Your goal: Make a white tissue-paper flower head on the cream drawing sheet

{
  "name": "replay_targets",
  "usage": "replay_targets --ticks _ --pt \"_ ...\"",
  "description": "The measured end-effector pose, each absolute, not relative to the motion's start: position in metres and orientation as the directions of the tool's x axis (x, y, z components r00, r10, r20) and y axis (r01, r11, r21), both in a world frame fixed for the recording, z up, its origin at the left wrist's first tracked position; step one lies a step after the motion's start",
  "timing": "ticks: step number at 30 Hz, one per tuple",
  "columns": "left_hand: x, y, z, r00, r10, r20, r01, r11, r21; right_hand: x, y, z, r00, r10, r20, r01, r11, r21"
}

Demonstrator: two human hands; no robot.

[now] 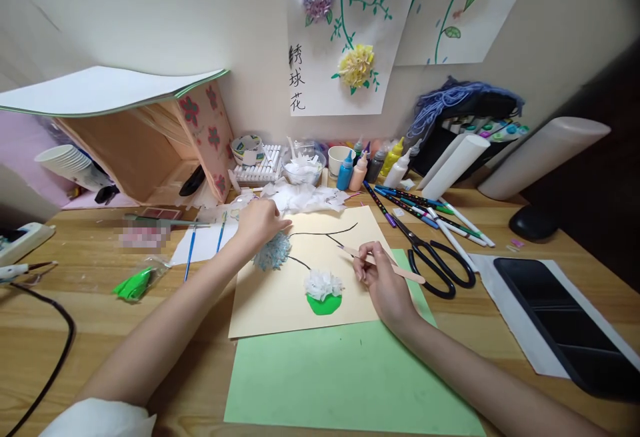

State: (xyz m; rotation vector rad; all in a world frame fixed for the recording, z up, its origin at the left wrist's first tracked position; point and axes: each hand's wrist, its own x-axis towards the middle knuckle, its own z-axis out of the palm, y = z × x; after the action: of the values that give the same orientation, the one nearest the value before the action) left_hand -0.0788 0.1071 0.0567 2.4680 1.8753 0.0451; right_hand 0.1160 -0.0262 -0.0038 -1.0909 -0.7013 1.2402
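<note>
My right hand (pixel 377 275), fingers closed, holds a flat wooden craft stick (pixel 407 274) above the right side of a cream sheet (pixel 273 307). My left hand (pixel 257 225) is at the sheet's upper left corner, fingers bent down beside a blue ruffled paper flower (pixel 273 251). Whatever those fingertips grip is hidden. Lower on the sheet, a white tissue flower (pixel 324 285) sits against a bright green rounded piece (pixel 325 305). Thin dark branch lines (pixel 309 233) run across the paper. Beneath it lies a larger green sheet (pixel 320 383).
White tissue scraps (pixel 305 198) lie behind the sheet, near paint bottles (pixel 345 173). Black-handled scissors (pixel 434 257) and several markers (pixel 450 223) lie to the right, with a phone (pixel 555 320) farther out. On the left are paintbrushes (pixel 190 253) and a glue gun (pixel 15 271).
</note>
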Motion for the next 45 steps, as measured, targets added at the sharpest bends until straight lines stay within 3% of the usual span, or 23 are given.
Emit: replay_targets --ticks 5,45 --pt "-0.074 0.112 0.051 0.243 0.970 -0.016 0.970 -0.243 0.024 0.115 -0.026 -0.005 0.262 0.954 -0.147 -0.402 -0.030 -0.915" --pt "-0.087 0.122 0.051 0.224 0.973 -0.050 0.961 -0.212 0.176 0.117 -0.028 -0.002 0.210 0.971 -0.114 -0.388 -0.024 -0.921"
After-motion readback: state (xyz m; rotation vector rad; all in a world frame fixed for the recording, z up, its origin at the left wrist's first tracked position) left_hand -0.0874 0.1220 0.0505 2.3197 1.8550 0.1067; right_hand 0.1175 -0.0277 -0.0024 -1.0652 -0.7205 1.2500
